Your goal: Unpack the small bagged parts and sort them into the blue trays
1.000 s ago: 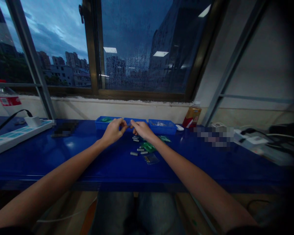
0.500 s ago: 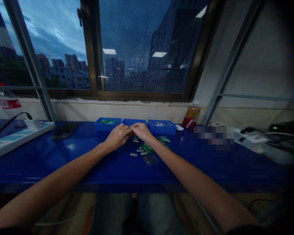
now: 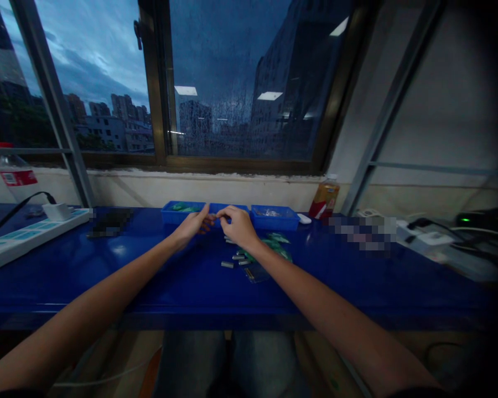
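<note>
My left hand (image 3: 193, 225) is above the blue table in front of the bins, thumb raised and apart from its loosely bent fingers, with nothing visible in it. Just to its right, my right hand (image 3: 238, 225) is closed in a pinch, its fingertips close to the left fingers. Whatever the pinch holds is too small to make out. Below and beside the right hand lie several small silver cylinders (image 3: 227, 265), green plastic pieces (image 3: 279, 243) and a small clear plastic bag (image 3: 255, 273). The right wrist partly covers this pile.
Behind the hands stand three blue bins: the left bin (image 3: 170, 215) with green pieces, the middle bin (image 3: 245, 209) partly hidden, the right bin (image 3: 276, 223) with small clear items. A drink bottle (image 3: 326, 196), power strip (image 3: 22, 237) and dark flat object (image 3: 110, 222) are farther out.
My hands, which were together at the fingertips, have drawn slightly apart. The left moved a little left and its thumb lifted away from the fingers; the right stays pinched.
</note>
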`<state>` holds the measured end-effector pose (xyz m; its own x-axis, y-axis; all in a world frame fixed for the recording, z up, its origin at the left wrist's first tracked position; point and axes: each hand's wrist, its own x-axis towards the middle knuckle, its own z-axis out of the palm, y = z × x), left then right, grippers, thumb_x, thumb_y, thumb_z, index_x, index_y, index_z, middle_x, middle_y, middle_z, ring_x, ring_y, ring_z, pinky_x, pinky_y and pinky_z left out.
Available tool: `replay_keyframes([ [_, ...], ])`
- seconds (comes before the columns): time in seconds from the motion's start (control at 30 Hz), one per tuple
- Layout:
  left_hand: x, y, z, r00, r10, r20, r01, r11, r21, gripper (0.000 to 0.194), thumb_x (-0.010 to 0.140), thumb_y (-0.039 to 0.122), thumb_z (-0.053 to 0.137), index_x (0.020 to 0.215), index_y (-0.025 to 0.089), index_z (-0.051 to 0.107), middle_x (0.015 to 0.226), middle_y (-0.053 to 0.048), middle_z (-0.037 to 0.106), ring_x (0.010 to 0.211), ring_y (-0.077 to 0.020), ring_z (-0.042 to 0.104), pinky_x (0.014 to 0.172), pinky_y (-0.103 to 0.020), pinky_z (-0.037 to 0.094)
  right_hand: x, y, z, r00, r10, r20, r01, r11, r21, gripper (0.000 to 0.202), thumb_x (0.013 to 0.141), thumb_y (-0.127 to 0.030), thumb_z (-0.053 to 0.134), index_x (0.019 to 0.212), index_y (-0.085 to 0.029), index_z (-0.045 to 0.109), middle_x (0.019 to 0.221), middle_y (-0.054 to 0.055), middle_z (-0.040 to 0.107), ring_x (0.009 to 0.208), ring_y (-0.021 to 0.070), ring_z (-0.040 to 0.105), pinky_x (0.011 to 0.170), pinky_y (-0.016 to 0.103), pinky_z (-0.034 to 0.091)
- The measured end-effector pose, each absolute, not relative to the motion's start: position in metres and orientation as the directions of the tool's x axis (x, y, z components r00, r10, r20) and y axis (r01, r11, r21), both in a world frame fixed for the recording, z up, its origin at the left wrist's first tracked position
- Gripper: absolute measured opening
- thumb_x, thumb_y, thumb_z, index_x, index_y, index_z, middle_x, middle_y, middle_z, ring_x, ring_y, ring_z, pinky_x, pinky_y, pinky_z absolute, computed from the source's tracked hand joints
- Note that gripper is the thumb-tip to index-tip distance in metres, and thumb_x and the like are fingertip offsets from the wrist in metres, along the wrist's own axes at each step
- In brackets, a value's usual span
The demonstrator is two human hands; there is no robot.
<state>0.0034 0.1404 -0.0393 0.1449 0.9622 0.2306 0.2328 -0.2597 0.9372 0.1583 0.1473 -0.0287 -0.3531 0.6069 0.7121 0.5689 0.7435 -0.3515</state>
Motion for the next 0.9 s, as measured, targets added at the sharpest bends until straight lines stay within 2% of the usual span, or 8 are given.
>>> replay_keyframes([
  [0.1,0.0005,0.1433,-0.0408,0.14,0.961,0.239,0.144,-0.259,0.955,0.037,0.074,0.049,0.052,0.081,0.013,0.056,0.077,-0.003,0.058,0.061,-0.0094,0.051,0.057,-0.022,0.039,0.1573,0.1438,-0.0298,-0.41,0.518,0.751,0.557,0.794,-0.245,0.023,0.072,-0.008,0.046,0.078,-0.017,0.066,0.084,0.005,0.059,0.085,0.0155,0.053,0.081,0.026,0.04],
  [0.2,0.0004,0.146,-0.0421,0.085,0.916,0.392,0.201,-0.401,0.894,0.026,0.072,0.038,0.056,0.082,0.015,0.051,0.071,0.0,0.055,0.06,-0.0095,0.05,0.058,-0.022,0.039,0.1563,0.1447,-0.0319,-0.375,0.535,0.757,0.606,0.759,-0.237,0.025,0.069,-0.007,0.048,0.082,-0.017,0.067,0.088,0.006,0.055,0.09,0.0169,0.05,0.084,0.028,0.039],
  [0.37,0.0006,0.1437,-0.0408,0.165,0.699,0.696,0.55,-0.651,0.523,0.011,0.076,0.026,0.052,0.081,0.016,0.051,0.078,-0.002,0.055,0.069,-0.0127,0.051,0.065,-0.025,0.041,0.157,0.1486,-0.0305,-0.29,0.715,0.637,0.562,0.665,-0.491,0.021,0.076,-0.026,0.051,0.08,-0.016,0.068,0.081,0.005,0.061,0.083,0.0162,0.053,0.079,0.028,0.039],
  [0.47,0.0009,0.1403,-0.0404,0.27,0.633,0.725,0.669,-0.666,0.331,0.01,0.076,0.021,0.05,0.085,0.017,0.054,0.079,-0.003,0.054,0.069,-0.0139,0.051,0.065,-0.026,0.041,0.1573,0.1504,-0.03,-0.335,0.76,0.557,0.458,0.648,-0.609,0.03,0.081,-0.035,0.046,0.075,-0.016,0.068,0.074,0.002,0.065,0.074,0.0143,0.056,0.069,0.024,0.039],
  [0.53,0.0014,0.139,-0.0409,0.317,0.629,0.71,0.682,-0.671,0.29,0.013,0.075,0.019,0.052,0.087,0.017,0.055,0.081,-0.003,0.053,0.07,-0.014,0.05,0.066,-0.026,0.041,0.1573,0.1512,-0.0306,-0.324,0.783,0.531,0.462,0.621,-0.633,0.029,0.08,-0.031,0.045,0.072,-0.014,0.067,0.069,0.001,0.065,0.067,0.0135,0.056,0.062,0.022,0.038],
  [0.67,0.0029,0.1386,-0.0416,0.306,0.684,0.662,0.637,-0.664,0.391,0.019,0.073,0.025,0.056,0.089,0.016,0.057,0.087,-0.004,0.055,0.071,-0.014,0.052,0.068,-0.027,0.043,0.1582,0.1506,-0.0314,-0.284,0.763,0.581,0.542,0.627,-0.559,0.025,0.079,-0.02,0.044,0.075,-0.014,0.068,0.072,0.003,0.066,0.066,0.0133,0.056,0.06,0.022,0.038],
  [0.83,0.0033,0.139,-0.0386,0.131,0.92,0.37,0.348,-0.392,0.852,0.052,0.081,0.057,0.032,0.083,0.012,0.059,0.075,-0.006,0.058,0.07,-0.0155,0.053,0.059,-0.025,0.043,0.1606,0.147,-0.0316,-0.376,0.645,0.665,0.644,0.698,-0.312,0.025,0.081,-0.02,0.045,0.092,-0.02,0.068,0.078,0.004,0.063,0.072,0.0136,0.054,0.068,0.023,0.038],
  [0.9,0.0018,0.1393,-0.0376,0.105,0.969,0.222,0.205,-0.24,0.949,0.059,0.079,0.062,0.028,0.078,0.011,0.058,0.072,-0.006,0.057,0.065,-0.0139,0.053,0.056,-0.024,0.042,0.1607,0.1465,-0.0326,-0.416,0.614,0.671,0.637,0.723,-0.268,0.026,0.082,-0.021,0.045,0.095,-0.022,0.067,0.078,0.003,0.06,0.073,0.0132,0.054,0.069,0.023,0.038],
])
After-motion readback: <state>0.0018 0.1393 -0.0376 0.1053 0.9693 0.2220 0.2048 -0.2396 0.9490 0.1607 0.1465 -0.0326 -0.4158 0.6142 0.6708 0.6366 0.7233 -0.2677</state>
